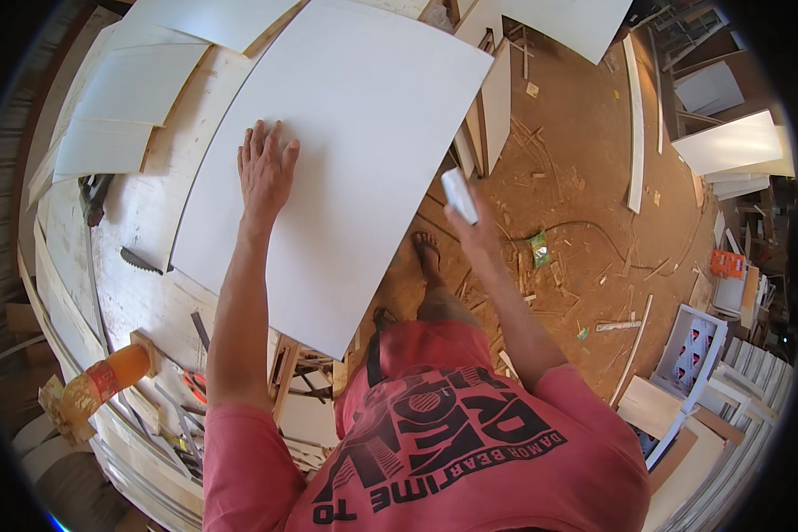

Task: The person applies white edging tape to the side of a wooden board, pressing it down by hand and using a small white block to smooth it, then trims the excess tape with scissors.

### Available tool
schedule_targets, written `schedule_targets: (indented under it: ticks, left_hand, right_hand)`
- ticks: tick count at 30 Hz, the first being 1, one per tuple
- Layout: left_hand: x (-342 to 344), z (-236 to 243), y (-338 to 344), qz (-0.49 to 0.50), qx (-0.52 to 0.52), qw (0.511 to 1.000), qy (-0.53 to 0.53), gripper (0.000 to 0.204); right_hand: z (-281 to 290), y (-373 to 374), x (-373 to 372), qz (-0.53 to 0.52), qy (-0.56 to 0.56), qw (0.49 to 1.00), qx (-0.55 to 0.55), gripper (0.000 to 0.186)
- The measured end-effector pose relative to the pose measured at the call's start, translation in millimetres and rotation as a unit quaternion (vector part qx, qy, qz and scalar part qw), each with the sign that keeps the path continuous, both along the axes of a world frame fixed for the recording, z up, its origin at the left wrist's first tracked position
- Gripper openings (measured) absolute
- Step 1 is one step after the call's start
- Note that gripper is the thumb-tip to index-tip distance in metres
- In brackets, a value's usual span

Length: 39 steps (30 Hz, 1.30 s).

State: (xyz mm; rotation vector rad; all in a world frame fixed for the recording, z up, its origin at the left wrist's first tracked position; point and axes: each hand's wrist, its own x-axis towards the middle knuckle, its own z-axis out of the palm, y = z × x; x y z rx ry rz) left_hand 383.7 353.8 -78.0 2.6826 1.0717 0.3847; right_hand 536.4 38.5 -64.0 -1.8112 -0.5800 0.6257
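Note:
A large white panel [372, 106] lies on the workbench in front of me, its right edge reaching out over the floor. My left hand [268, 173] rests flat on the panel's left part, its fingers stretched out and holding nothing. Off the panel's right edge, above the floor, my right hand [477, 229] is closed around a small white block [458, 195], slightly blurred. The block's exact kind cannot be made out, and it appears apart from the panel.
White sheets [137, 84] lie at the far left of the bench. A curved saw blade [140, 260] sits beside the panel, and a bottle of orange liquid [106, 383] is at the left. Wood scraps litter the brown floor [585, 239]. A white frame-like box [690, 355] stands right.

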Motion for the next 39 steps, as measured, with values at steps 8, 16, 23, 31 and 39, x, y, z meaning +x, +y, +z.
schedule_targets:
  ticks: [8, 16, 23, 31, 39]
  left_hand:
    - [-105.7, 9.8, -46.2, -0.017, 0.095, 0.992, 0.085, 0.06]
    - [-96.7, 3.6, -49.8, 0.022, 0.092, 0.992, 0.08, 0.063]
    - [-103.6, 2.1, -49.1, 0.015, 0.094, 0.993, 0.066, 0.062]
    - [-99.5, 2.5, -52.2, 0.028, 0.092, 0.994, 0.052, 0.062]
    - [-99.1, 0.0, -50.5, 0.042, 0.086, 0.994, 0.052, 0.064]
  right_hand:
    - [-11.8, 10.8, -26.9, -0.027, -0.019, 0.999, 0.017, 0.058]
    - [-6.0, -57.7, -169.8, 0.188, 0.048, 0.981, 0.001, 0.058]
    - [-7.3, -29.4, -103.3, 0.051, 0.053, 0.997, 0.018, 0.052]
    - [-13.4, -61.8, -206.9, 0.177, 0.064, 0.982, 0.005, 0.056]
    - [-12.4, -69.7, -232.6, 0.227, 0.037, 0.973, 0.025, 0.061]
